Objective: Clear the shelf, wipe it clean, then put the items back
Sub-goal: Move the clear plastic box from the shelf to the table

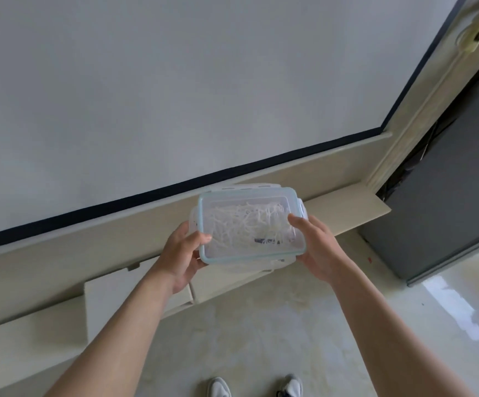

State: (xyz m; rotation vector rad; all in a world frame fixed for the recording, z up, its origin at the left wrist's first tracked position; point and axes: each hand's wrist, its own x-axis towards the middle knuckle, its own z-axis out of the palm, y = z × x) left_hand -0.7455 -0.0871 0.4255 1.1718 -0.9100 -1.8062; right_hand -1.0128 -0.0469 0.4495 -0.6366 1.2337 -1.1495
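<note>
A clear plastic container [249,224] with a pale blue-rimmed lid and thin white strands inside is held in the air in front of the cream shelf [347,213]. My left hand [181,253] grips its left edge, thumb on the lid and fingers underneath. On the other side my right hand [315,247] grips the right edge the same way. The container hangs tilted, just above and in front of the shelf's front edge. The shelf top to the right of the container is bare.
A white screen with a black border [175,184] fills the wall above the shelf. Below the shelf stands a cream drawer unit [103,299]. A grey cabinet [447,210] and a cream door frame [404,124] stand at the right. My two shoes [255,388] are on the glossy floor.
</note>
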